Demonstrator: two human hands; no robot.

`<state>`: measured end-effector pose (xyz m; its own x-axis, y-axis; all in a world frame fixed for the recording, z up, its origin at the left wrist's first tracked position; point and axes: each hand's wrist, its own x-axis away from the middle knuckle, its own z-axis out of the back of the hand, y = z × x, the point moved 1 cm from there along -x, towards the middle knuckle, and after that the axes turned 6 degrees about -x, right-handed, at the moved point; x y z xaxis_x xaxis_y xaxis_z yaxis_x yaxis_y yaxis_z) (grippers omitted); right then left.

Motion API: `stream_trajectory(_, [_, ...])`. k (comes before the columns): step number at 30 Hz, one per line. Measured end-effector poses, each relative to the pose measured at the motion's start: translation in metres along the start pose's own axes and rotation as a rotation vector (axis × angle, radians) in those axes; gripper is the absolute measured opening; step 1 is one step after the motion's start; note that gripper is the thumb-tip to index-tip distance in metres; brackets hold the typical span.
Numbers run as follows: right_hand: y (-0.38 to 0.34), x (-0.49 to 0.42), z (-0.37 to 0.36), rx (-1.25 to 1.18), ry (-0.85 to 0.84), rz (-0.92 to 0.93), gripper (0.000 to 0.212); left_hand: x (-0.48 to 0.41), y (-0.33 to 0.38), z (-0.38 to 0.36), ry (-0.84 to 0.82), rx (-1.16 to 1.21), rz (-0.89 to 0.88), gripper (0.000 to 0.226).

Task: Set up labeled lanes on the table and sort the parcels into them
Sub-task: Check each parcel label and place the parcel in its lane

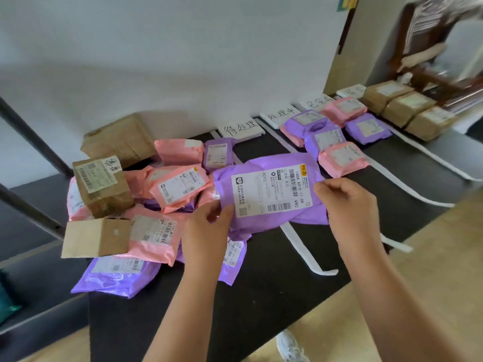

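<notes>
White sneaker (290, 347); perhaps a wooden chair (431, 77).

4 label cards (241, 128), 6 cardboard boxes (407, 108), approx. 7 pink mailers (180, 188) & 7 purple mailers (368, 128)

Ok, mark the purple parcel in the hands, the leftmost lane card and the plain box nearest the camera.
purple parcel (269, 194): head view, on its shipping label.
lane card (241, 128): head view, on its handwriting.
plain box (109, 240): head view, on its darker side face.

White wall (183, 48), lt wood floor (326, 320).
</notes>
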<state>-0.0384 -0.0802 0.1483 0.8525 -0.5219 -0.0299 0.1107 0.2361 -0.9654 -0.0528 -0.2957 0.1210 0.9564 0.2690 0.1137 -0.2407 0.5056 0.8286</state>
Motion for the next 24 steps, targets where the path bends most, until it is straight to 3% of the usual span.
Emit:
stream_trajectory(2, [0.013, -0.004, 0.015, 0.035, 0.000, -0.031, 0.006, 0.004, 0.005, -0.017, -0.057, -0.071, -0.001, 0.010])
stream_trajectory(7, [0.041, -0.030, 0.056, 0.131, -0.052, -0.060, 0.010, 0.014, 0.021, -0.070, -0.136, -0.089, 0.024, 0.020])
stream_trajectory(11, [0.056, -0.070, 0.083, 0.254, -0.157, -0.017, 0.015, 0.022, 0.048, -0.110, -0.056, -0.090, -0.023, 0.015])
stream_trajectory(16, [0.074, -0.124, 0.118, 0.266, -0.240, 0.051, 0.018, 0.028, 0.081, -0.157, 0.007, -0.114, -0.027, 0.029])
stream_trajectory(24, [0.096, -0.185, 0.114, 0.254, -0.378, 0.048, 0.017, 0.016, 0.088, -0.199, 0.035, -0.097, 0.097, 0.028])
